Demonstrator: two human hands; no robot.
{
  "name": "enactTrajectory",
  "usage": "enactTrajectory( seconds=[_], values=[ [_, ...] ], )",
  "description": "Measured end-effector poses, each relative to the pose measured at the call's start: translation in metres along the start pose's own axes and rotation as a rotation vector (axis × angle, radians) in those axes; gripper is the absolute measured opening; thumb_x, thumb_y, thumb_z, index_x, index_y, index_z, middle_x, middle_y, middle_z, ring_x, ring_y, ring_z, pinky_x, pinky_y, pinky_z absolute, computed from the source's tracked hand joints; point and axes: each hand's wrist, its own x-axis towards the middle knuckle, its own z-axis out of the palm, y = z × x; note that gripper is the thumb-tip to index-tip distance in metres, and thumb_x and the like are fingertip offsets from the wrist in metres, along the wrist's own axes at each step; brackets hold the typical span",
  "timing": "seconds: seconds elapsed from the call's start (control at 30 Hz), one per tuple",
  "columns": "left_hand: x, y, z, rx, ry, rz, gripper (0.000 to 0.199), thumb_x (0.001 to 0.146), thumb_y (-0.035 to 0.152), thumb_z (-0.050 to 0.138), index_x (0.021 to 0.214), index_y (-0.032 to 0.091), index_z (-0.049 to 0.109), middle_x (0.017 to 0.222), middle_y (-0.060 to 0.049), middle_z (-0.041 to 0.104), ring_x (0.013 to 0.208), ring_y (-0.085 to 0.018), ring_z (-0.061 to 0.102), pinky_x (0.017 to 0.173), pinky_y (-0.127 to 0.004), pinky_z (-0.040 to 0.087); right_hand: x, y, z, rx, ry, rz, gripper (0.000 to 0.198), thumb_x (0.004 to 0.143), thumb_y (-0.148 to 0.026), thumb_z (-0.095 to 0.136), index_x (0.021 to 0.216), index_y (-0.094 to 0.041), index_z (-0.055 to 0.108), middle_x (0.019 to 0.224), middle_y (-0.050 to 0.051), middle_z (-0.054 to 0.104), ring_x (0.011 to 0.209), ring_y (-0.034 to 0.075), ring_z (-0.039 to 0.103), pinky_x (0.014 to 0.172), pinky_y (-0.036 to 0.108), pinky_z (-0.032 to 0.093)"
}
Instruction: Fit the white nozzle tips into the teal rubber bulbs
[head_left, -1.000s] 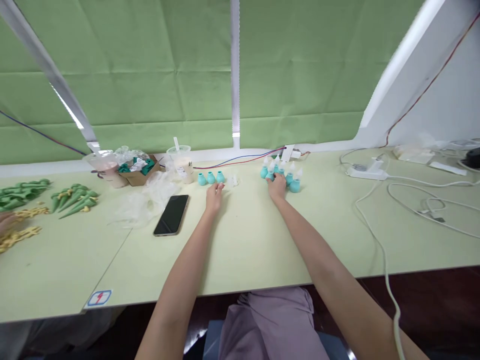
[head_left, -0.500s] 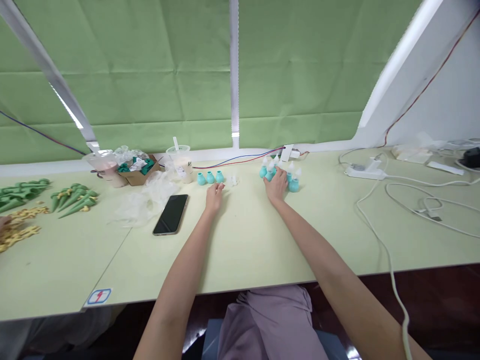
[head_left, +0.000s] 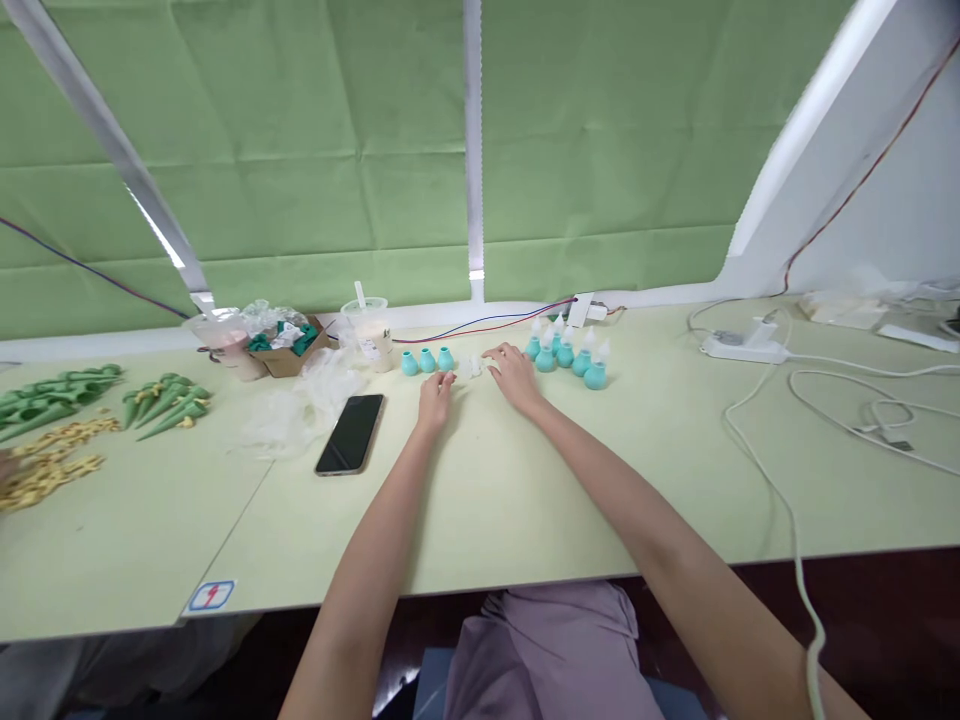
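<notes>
My left hand [head_left: 435,402] rests on the table just in front of three small teal vase-shaped pots [head_left: 427,360]. Its fingers are curled together; whatever they hold, if anything, is too small to make out. My right hand [head_left: 514,376] holds nothing, with fingers stretched toward a little group of small whitish translucent pieces [head_left: 471,366] lying between the hands. To its right stands a cluster of several teal pots [head_left: 595,376], each topped with a white pointed flame-like tip [head_left: 603,350].
A black phone [head_left: 350,434] and crumpled plastic bags [head_left: 296,405] lie left of my arm. Behind are drink cups [head_left: 373,340] and a cardboard box [head_left: 289,358]. Green cones [head_left: 169,400] and yellow pieces [head_left: 56,465] lie far left, beside another person's hand [head_left: 6,466]. Right: a power strip [head_left: 742,345] and cables.
My right hand has let go of the pot cluster and moved left toward the small whitish pieces. My left hand stays near the three pots. The view has shifted slightly.
</notes>
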Motion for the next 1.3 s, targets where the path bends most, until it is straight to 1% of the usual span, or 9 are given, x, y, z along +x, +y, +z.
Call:
enactTrajectory(
  seconds=[0.2, 0.43, 0.6, 0.67, 0.73, 0.93, 1.07, 1.17, 1.3],
  values=[
    [-0.001, 0.002, -0.001, -0.020, -0.008, 0.000, 0.038, 0.088, 0.040, 0.038, 0.087, 0.015, 0.066, 0.093, -0.011, 0.068, 0.090, -0.021, 0.060, 0.088, -0.037, 0.041, 0.019, -0.011, 0.021, -0.057, -0.073, 0.003, 0.027, 0.085, -0.020, 0.053, 0.109, -0.024, 0.063, 0.111, 0.010, 0.056, 0.104, 0.025, 0.046, 0.082, 0.036, 0.029],
    [0.001, -0.004, 0.002, -0.023, -0.013, 0.019, 0.033, 0.086, 0.038, 0.044, 0.091, 0.013, 0.065, 0.097, -0.011, 0.067, 0.092, -0.021, 0.060, 0.085, -0.035, 0.043, 0.028, 0.000, 0.021, 0.075, -0.105, -0.006, 0.012, 0.080, -0.018, 0.058, 0.079, -0.019, 0.070, 0.086, 0.008, 0.069, 0.089, 0.022, 0.056, 0.085, 0.038, 0.031],
    [0.000, 0.002, 0.006, -0.068, -0.034, 0.014, 0.028, 0.077, 0.033, 0.057, 0.097, 0.015, 0.066, 0.094, -0.010, 0.068, 0.083, -0.019, 0.059, 0.081, -0.034, 0.045, 0.022, 0.002, 0.015, 0.734, -0.074, 0.275, 0.013, 0.072, -0.033, 0.065, 0.077, -0.022, 0.069, 0.075, 0.002, 0.070, 0.071, 0.017, 0.061, 0.070, 0.031, 0.045],
    [-0.002, 0.008, 0.007, -0.092, -0.057, -0.010, 0.031, 0.075, 0.033, 0.060, 0.099, 0.015, 0.066, 0.090, -0.008, 0.069, 0.076, -0.018, 0.059, 0.077, -0.033, 0.046, 0.013, -0.002, 0.017, 1.017, -0.114, 0.304, 0.018, 0.067, -0.034, 0.067, 0.077, -0.020, 0.069, 0.075, 0.003, 0.070, 0.068, 0.016, 0.062, 0.065, 0.029, 0.047],
    [-0.004, 0.014, 0.006, -0.101, -0.066, -0.029, 0.031, 0.073, 0.034, 0.061, 0.097, 0.016, 0.067, 0.088, -0.007, 0.069, 0.074, -0.017, 0.058, 0.073, -0.031, 0.046, 0.003, -0.007, 0.021, 1.135, -0.158, 0.288, 0.021, 0.064, -0.035, 0.069, 0.075, -0.017, 0.068, 0.076, 0.004, 0.070, 0.066, 0.015, 0.062, 0.064, 0.027, 0.048],
    [-0.004, 0.018, 0.002, -0.140, -0.019, -0.042, 0.033, 0.066, 0.034, 0.068, 0.093, 0.014, 0.069, 0.090, -0.008, 0.069, 0.072, -0.016, 0.056, 0.067, -0.029, 0.042, -0.017, -0.015, 0.022, 0.939, -0.233, 0.274, 0.020, 0.067, -0.037, 0.067, 0.069, -0.018, 0.066, 0.074, 0.001, 0.069, 0.066, 0.013, 0.061, 0.065, 0.025, 0.046],
    [-0.001, 0.014, 0.004, -0.193, 0.084, -0.082, 0.037, 0.058, 0.031, 0.074, 0.089, 0.014, 0.066, 0.088, -0.007, 0.067, 0.066, -0.012, 0.054, 0.062, -0.026, 0.040, -0.012, -0.001, 0.019, 0.573, -0.111, 0.337, 0.010, 0.073, -0.029, 0.064, 0.078, -0.022, 0.069, 0.082, 0.000, 0.069, 0.066, 0.012, 0.059, 0.068, 0.025, 0.044],
    [-0.001, 0.014, 0.004, -0.186, 0.060, -0.068, 0.029, 0.057, 0.029, 0.074, 0.081, 0.015, 0.067, 0.086, -0.006, 0.068, 0.064, -0.011, 0.052, 0.061, -0.026, 0.039, -0.001, 0.014, 0.023, 0.410, 0.014, 0.398, 0.013, 0.076, -0.020, 0.060, 0.087, -0.022, 0.068, 0.094, 0.001, 0.066, 0.076, 0.012, 0.059, 0.073, 0.024, 0.043],
    [-0.004, 0.016, 0.004, -0.154, -0.001, -0.044, 0.024, 0.060, 0.028, 0.072, 0.082, 0.016, 0.070, 0.085, -0.005, 0.069, 0.062, -0.011, 0.051, 0.060, -0.027, 0.039, 0.012, 0.024, 0.032, 0.302, -0.028, 0.421, 0.018, 0.077, -0.020, 0.061, 0.093, -0.023, 0.068, 0.097, 0.003, 0.063, 0.086, 0.014, 0.059, 0.073, 0.024, 0.042]
  ],
)
